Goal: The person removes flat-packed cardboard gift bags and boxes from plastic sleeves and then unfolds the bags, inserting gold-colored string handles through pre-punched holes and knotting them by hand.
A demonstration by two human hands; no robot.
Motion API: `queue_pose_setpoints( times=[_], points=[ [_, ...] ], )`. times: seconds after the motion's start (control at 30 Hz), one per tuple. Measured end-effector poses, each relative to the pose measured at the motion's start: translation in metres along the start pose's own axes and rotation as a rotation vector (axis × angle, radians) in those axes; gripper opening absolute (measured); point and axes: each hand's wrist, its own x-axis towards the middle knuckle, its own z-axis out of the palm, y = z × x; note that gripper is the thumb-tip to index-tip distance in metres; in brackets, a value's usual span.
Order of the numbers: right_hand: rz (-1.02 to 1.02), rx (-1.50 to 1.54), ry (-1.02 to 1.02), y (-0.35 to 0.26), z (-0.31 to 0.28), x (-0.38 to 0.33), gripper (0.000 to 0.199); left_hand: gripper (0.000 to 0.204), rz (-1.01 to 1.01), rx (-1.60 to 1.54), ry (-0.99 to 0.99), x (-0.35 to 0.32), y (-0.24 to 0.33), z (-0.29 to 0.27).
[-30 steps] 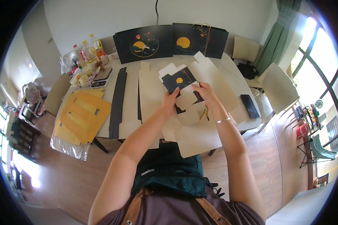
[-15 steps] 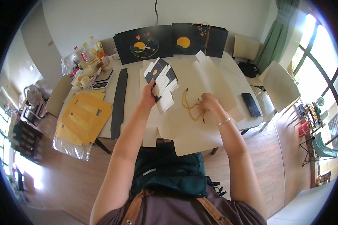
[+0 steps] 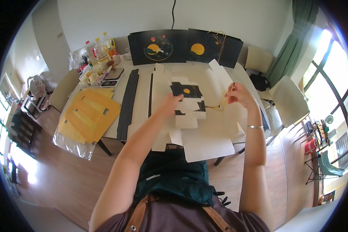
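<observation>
Left hand (image 3: 169, 106) pinches the stack of flat card pieces (image 3: 188, 104), black-and-cream, matte, at its left edge; right hand (image 3: 239, 94) pinches thin yellow cord (image 3: 220, 103) just right of the stack; pale cardboard sheets (image 3: 205, 143) underneath overhang the table's (image 3: 141, 96) near edge.

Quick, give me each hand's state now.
Left hand: closed on the flat black-and-white box.
Right hand: pinching a yellow cord.
</observation>
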Motion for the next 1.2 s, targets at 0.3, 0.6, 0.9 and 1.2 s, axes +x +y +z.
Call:
queue_pose_setpoints(
  times=[0.3,0.6,0.9,1.2],
  points=[
    [-0.392,0.214,0.097,-0.094,-0.013,-0.028,0.008,0.085,0.733,1.228,0.469,-0.064,0.052,0.003],
    [-0.613,0.309,-0.006,-0.162,0.007,-0.011,0.011,0.078,0.347,-0.052,0.047,-0.096,0.069,-0.003],
    [-0.686,0.143,-0.182,-0.225,0.071,0.029,0.017,0.035,0.481,0.68,-0.867,-0.091,-0.007,0.101],
    [-0.145,-0.057,-0.439,-0.121,0.094,0.06,0.013,0.025,1.405,0.72,0.369,-0.082,0.099,0.03]
  ],
)
